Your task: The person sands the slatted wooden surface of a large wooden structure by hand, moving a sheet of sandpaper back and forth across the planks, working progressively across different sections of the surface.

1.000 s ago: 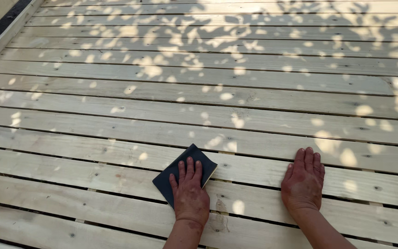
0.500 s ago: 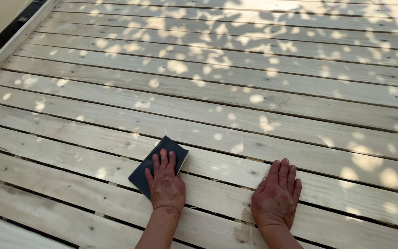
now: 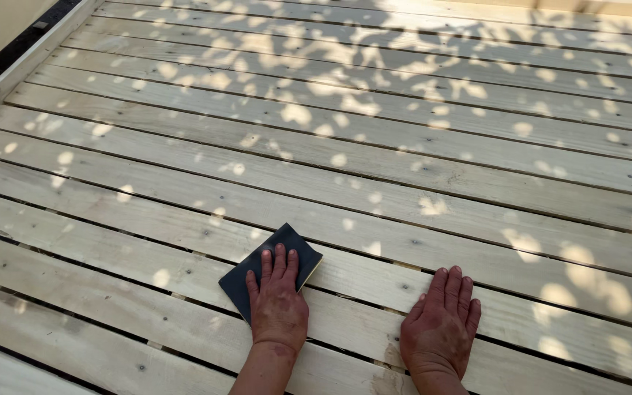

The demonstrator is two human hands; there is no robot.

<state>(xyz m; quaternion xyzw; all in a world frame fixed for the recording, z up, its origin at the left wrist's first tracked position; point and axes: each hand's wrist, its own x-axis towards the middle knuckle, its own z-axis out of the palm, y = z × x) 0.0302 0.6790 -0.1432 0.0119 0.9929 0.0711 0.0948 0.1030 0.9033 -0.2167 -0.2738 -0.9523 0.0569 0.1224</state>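
Left hand [image 3: 278, 307] flat on dark sanding pad [image 3: 271, 269], fingers spread, pressing, not gripping; pad lies on a board at 7 o'clock. Right hand [image 3: 440, 329] open, palm down on bare deck [image 3: 374, 168] at 5. Best: even pressure, strokes along the grain. Boards pale, knotty, gapped; dappled shade toward 12.
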